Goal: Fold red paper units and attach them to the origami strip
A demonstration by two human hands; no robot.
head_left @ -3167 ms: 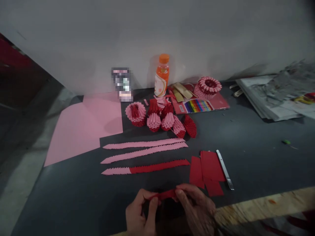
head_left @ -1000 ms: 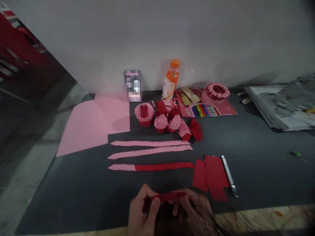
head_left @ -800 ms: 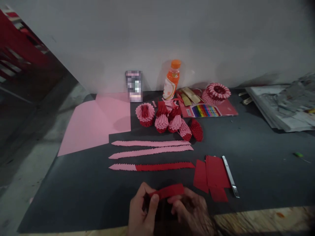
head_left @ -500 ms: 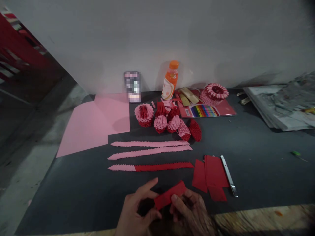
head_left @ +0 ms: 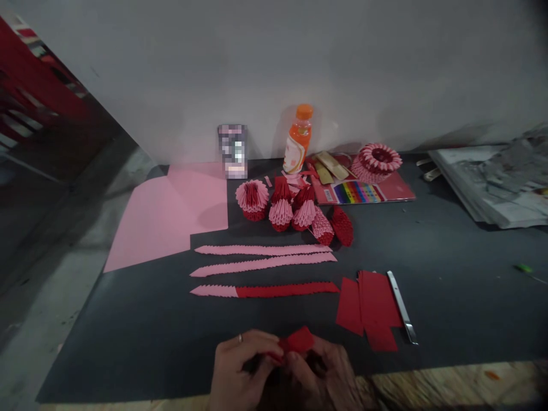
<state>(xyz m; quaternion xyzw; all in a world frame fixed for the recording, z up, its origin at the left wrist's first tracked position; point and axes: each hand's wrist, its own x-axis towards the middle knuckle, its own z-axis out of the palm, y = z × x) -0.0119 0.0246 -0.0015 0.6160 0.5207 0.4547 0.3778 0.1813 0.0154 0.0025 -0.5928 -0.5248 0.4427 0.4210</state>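
Observation:
Close to the front edge of the dark tabletop, my left hand [head_left: 244, 362] and my right hand [head_left: 323, 365] both pinch a small folded red paper [head_left: 301, 341]. My left fingers close on its left end, which bends there; my right thumb presses it from the front. To the right lie several red paper pieces [head_left: 379, 302], with a silver cutter knife [head_left: 401, 308] along their right side. Ahead of my hands, a pink-and-red chain of folded paper [head_left: 265, 291] stretches sideways, and two pink folded chains [head_left: 261, 266] lie beyond it.
Folded paper models [head_left: 281, 211] stand mid-table, before an orange drink bottle [head_left: 298, 140]. A phone-like, blurred object [head_left: 233, 151] leans on the wall. Pink sheets [head_left: 171, 211] lie left. A round paper basket [head_left: 377, 162] rests on a colour-paper pack [head_left: 398, 191]. Papers under plastic [head_left: 492, 188] lie right.
My left hand has closed from spread fingers onto the red paper's left end. The paper, flat and longer before, now bends between both hands. The view has shifted slightly.

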